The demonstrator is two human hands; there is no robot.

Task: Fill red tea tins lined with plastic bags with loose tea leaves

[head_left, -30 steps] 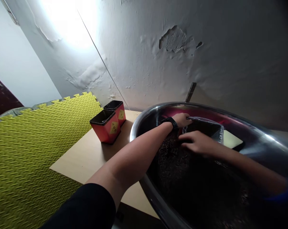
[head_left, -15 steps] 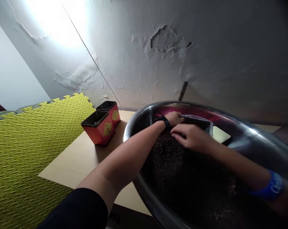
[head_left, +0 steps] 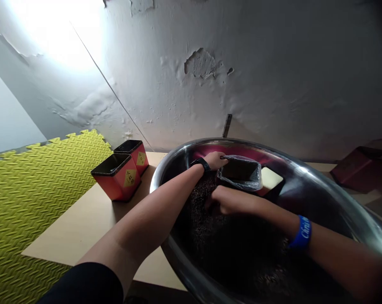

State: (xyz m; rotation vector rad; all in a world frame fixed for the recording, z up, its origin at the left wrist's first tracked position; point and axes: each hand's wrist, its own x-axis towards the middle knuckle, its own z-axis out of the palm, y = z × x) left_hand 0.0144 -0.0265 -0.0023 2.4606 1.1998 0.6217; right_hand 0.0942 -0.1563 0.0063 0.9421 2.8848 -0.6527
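Observation:
A large steel basin (head_left: 178,257) holds dark loose leaves (head_left: 203,211). Inside it, near the far rim, stands an open box lined with clear plastic (head_left: 256,179). My left hand (head_left: 216,161), with a black band at the wrist, grips the left back corner of this lined box. My right hand (head_left: 230,200) is down at the leaves just in front of the box, fingers curled and partly sunk in them; what they hold is hidden. A pale lid-like piece (head_left: 271,179) lies right of the box.
Two open red boxes, the nearer (head_left: 115,181) and the farther (head_left: 138,156), stand on the wooden board (head_left: 73,223) left of the basin. Another red box (head_left: 361,171) is at the right. Yellow mat (head_left: 45,185) lies at left; a plaster wall rises behind.
My right hand has moved from over the lined box down and toward the leaves, uncovering the box opening. My left hand stays at its corner. The view has shifted slightly right.

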